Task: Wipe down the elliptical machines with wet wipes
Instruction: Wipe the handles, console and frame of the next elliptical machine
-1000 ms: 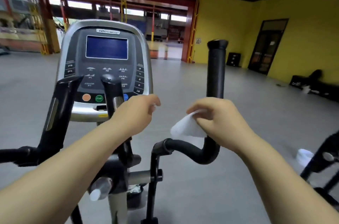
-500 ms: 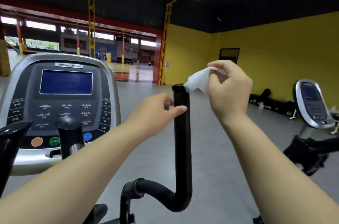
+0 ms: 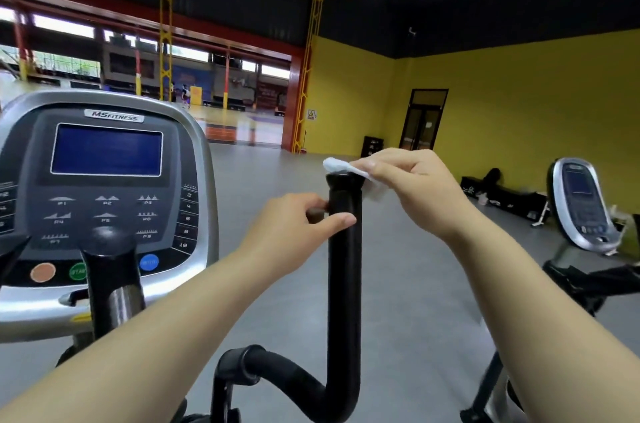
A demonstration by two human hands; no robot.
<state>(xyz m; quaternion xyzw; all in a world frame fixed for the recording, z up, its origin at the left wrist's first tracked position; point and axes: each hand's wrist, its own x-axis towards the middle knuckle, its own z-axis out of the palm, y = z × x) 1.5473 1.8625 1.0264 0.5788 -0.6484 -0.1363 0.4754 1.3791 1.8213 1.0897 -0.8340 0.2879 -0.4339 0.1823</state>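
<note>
- i see my right hand [image 3: 412,187] pinching the white wet wipe [image 3: 337,164] between thumb and fingers, and the wipe lies on the top cap of the upright black handle [image 3: 344,267] of the near elliptical.
- my left hand [image 3: 298,225] is closed around the same handle just below the cap, thumb in front and the fingers behind the tube. i think it steadies the handle while the other hand wipes.
- so the task's thing, the wipe, is at the very top end of this handle, touching it, and folded small under my fingers.
- how far i am: i judge that i am in the middle of this one machine. the cap is being wiped now. if the long tube under my left hand and the bend at the bottom are already clean, i cannot tell, because no wet mark shows on the black surface.
- the console [image 3: 104,180] with its screen and buttons is to the left, apart from both hands, and i see no sign that it was wiped.
- a second elliptical [image 3: 581,204] stands well apart on the right, and i think it is left to do.
</note>
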